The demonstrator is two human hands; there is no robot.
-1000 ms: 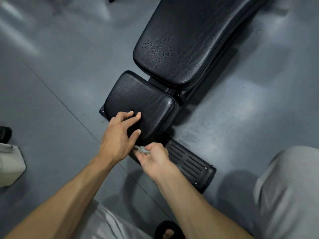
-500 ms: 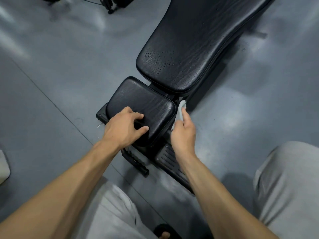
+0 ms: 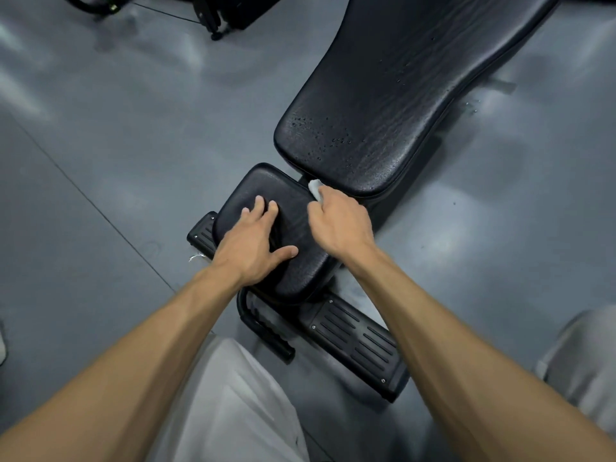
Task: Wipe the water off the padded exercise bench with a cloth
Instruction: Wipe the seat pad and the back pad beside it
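Note:
The black padded bench has a small seat pad point(image 3: 266, 188) in front of me and a long back pad point(image 3: 383, 105) beyond it. Water droplets point(image 3: 320, 135) bead on the near end of the back pad. My left hand point(image 3: 256, 241) rests flat on the seat pad with fingers spread. My right hand point(image 3: 336, 218) grips a pale grey cloth point(image 3: 314, 189) at the far right corner of the seat pad, by the gap between the two pads. Most of the cloth is hidden inside the hand.
The bench's black ribbed foot plate point(image 3: 353, 338) and a short black handle point(image 3: 266, 331) lie on the grey floor below the seat. Dark gym equipment point(image 3: 213, 15) stands at the top left. My grey-trousered knees point(image 3: 233, 408) fill the bottom edge.
My right hand has carried the cloth from below the seat pad's front up its right side to the far corner. My left hand has slid further onto the seat pad and flattened.

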